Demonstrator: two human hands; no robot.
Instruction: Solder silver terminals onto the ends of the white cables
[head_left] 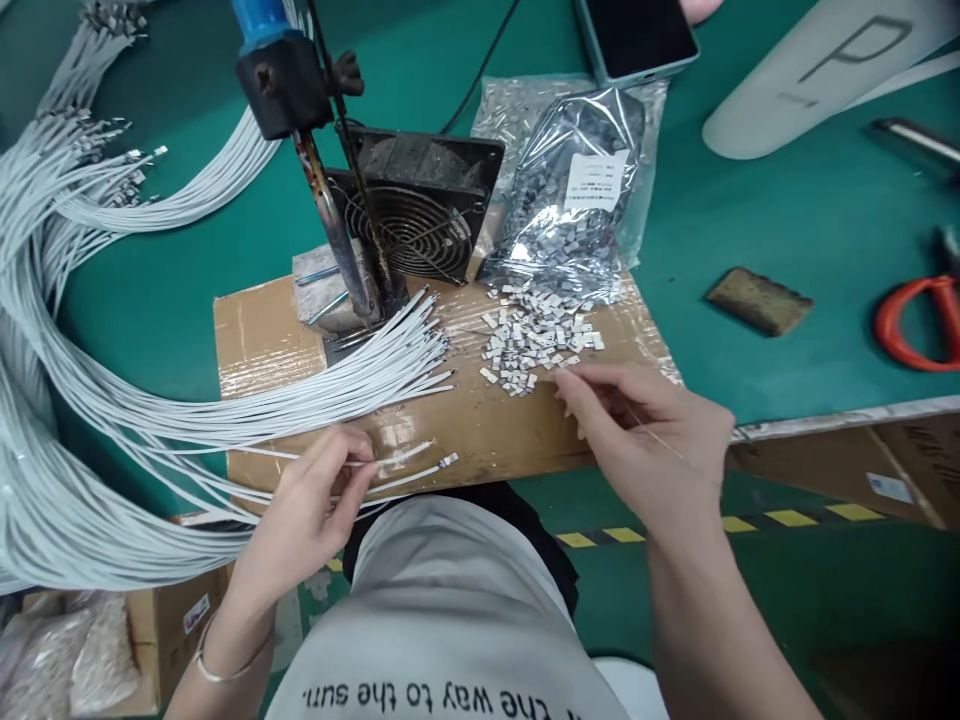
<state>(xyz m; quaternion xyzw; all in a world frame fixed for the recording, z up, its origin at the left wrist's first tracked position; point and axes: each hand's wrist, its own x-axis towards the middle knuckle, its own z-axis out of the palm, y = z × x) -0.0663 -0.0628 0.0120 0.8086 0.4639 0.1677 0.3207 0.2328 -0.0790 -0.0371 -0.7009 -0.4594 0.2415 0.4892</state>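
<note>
My left hand [326,490] pinches a white cable [405,455] a little behind its bare end. Just below it, another white cable carries a small connector [448,460] at its tip. My right hand [637,430] is closed, thumb and forefinger together at the lower right edge of a heap of small white connectors [536,335]. A thin wire [660,435] runs from its fingers across the hand; whether a connector is also between the fingertips I cannot make out. A thick bundle of white cables [322,395] lies above my left hand, ends pointing right.
A soldering iron [330,210] hangs in a stand, tip down, beside a small fan [420,215]. Cardboard [480,430] covers the work spot. Behind the connectors lies a clear bag [577,190]. A phone [637,40], brown block [759,300], and red-handled tool [892,330] are rightward.
</note>
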